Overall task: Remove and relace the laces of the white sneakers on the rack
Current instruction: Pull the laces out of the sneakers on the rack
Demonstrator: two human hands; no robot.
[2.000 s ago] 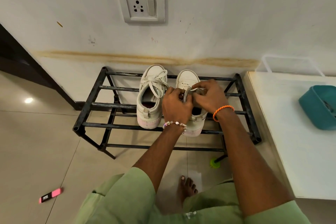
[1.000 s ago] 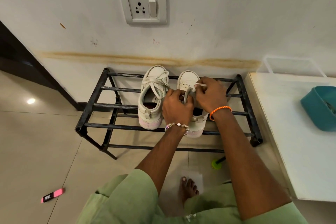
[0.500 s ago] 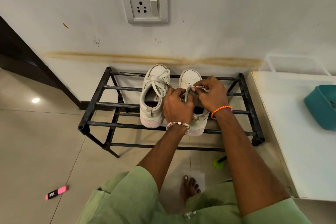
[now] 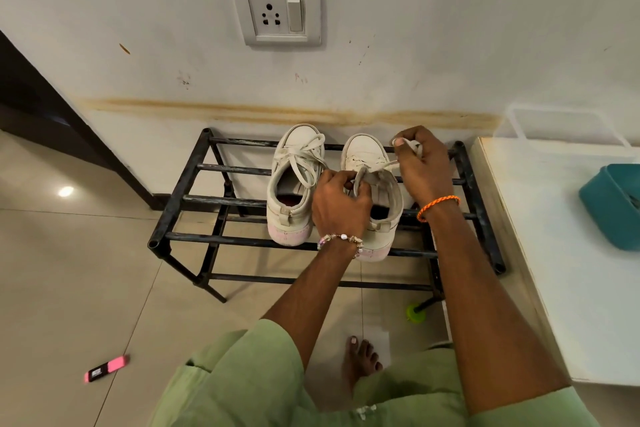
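A: What lies far left of the hands?
B: A flat pink and black marker (image 4: 106, 368) on glossy beige floor tiles (image 4: 69, 288). Nearer, the black metal rack (image 4: 194, 201) of round bars, paint chipped.

A: And the sneakers?
B: Both stand on the top bars, toes to the wall. The left sneaker (image 4: 294, 184), just left of the left hand, is smooth white leather with a pink sole and flat laces crossed loosely. The left hand (image 4: 341, 206) curls its fingers round the tongue of the right sneaker (image 4: 372, 180), hiding its heel collar. From the eyelets the white lace (image 4: 389, 165) runs up to the right hand (image 4: 424, 166), which pinches a bunched length between thumb and fingers.

A: Anything unclear?
B: How many eyelets remain threaded is hidden. Right of the right hand, a white counter (image 4: 571, 253) carries a teal plastic tub (image 4: 613, 204), cut off by the edge; its contents are hard to make out.
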